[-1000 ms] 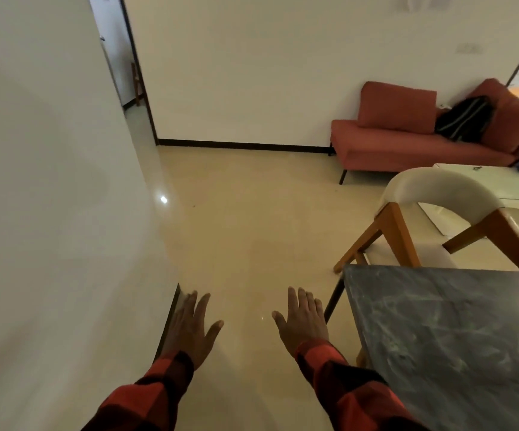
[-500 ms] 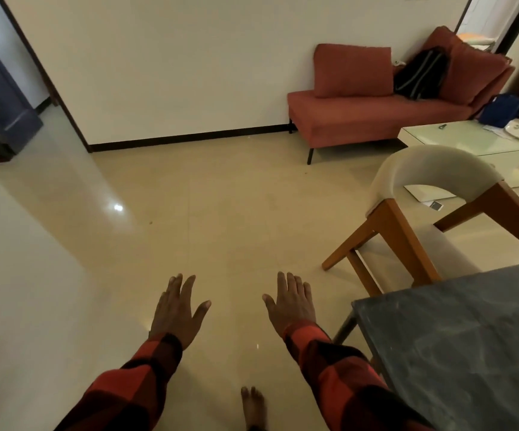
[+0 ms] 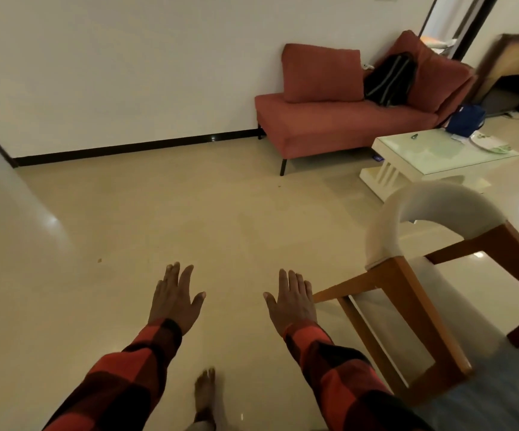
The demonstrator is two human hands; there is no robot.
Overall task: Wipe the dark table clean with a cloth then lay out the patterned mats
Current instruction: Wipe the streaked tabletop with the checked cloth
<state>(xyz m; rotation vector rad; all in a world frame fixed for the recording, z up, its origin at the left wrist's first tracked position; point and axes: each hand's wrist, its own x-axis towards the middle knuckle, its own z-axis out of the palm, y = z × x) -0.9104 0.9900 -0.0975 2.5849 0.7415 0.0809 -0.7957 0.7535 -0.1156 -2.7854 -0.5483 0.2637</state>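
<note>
- Room: living area with a pale glossy floor (image 3: 221, 219) and white wall (image 3: 127, 57) trimmed by a dark skirting; doorway at 1 o'clock.
- Sofa (image 3: 345, 119): red, against the wall at 1 o'clock; a black backpack (image 3: 390, 79) leans on its cushions.
- Low table (image 3: 438, 157): white with a glass top, at 2 o'clock; a blue bag (image 3: 466, 118) just beyond it, papers on its far corner.
- Chair (image 3: 413, 275): wooden frame, curved pale back, at 3 o'clock, just right of the right hand.
- Dark table (image 3: 500, 396): only a blurred grey corner shows, at 5 o'clock, behind the chair's frame.
- Left hand (image 3: 176, 298): flat, palm down, fingers spread, empty, held out over the floor.
- Right hand (image 3: 292, 301): likewise flat and empty, well apart from the left; both sleeves red-and-black check.
- Foot (image 3: 204, 390): bare, at 6 o'clock, on the floor.
- Cloth and mats: none in view.
- Step in hand: judged as preliminary; wiping not begun.
- Next move: calls for finding and taking up a cloth, then turning towards 5 o'clock to face the dark table.
</note>
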